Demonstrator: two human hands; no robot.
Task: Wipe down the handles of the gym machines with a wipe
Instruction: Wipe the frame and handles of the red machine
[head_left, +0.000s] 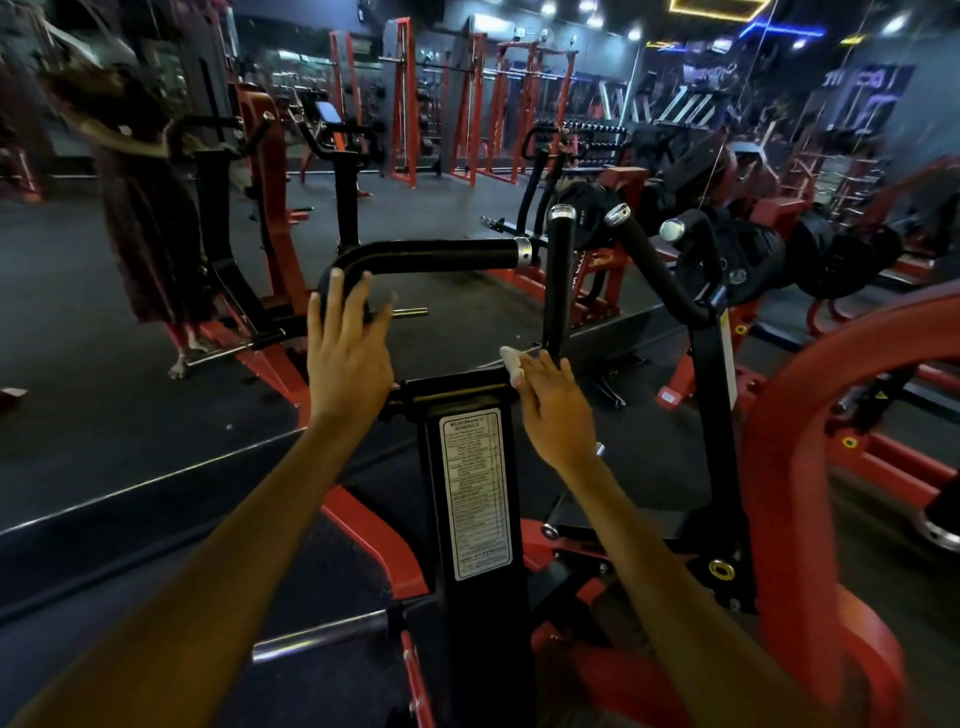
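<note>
wipe (510, 364) was a small white wad, soft and light, pinched at the fingertips of our right hand (558, 410) just beside the foot of the upright grip (558, 280), above the black post (467, 410). our left hand (349, 347) lay with straight fingers on the bend of the left handle (441, 255), grasping nothing. we judged the wad would crumple and slip unless pressed flat; the handles were rigid, fixed and padded, best wrapped from the steel cap down.
</note>
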